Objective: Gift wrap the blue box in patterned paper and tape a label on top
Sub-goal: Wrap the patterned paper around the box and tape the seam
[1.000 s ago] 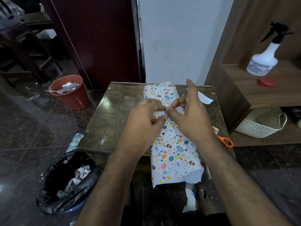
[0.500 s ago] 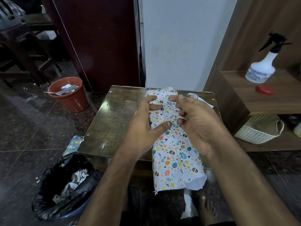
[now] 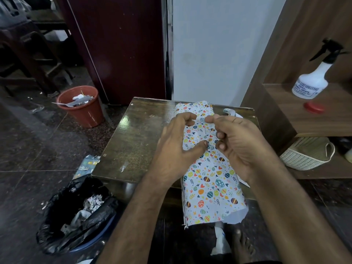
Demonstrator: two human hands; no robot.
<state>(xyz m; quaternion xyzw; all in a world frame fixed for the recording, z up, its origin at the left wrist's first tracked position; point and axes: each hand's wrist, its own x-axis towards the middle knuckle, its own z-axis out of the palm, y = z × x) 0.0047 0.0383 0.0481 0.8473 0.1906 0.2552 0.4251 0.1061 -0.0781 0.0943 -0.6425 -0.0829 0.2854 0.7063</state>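
**Both hands work the seam on the wrapped parcel**

The patterned paper lies lengthwise on the small wooden bench in the middle of the frame, its near end hanging past the bench's front edge, open and ragged, with the white underside showing. The blue box itself is hidden; it is presumably inside the paper, under the hands.

The left hand rests on the paper's left side, thumb pressed near the centre line and fingers curled at the top, seemingly to hold the overlap flat. The right hand hovers just beside it, palm turned up, fingers loosely curled inward; whether its grip has hold of a bit of tape or nothing cannot be told.

The paper is white with coloured eggs, hearts and leaves, creased along the middle, its far end bunched near the bench's back edge. No label shows on top yet.
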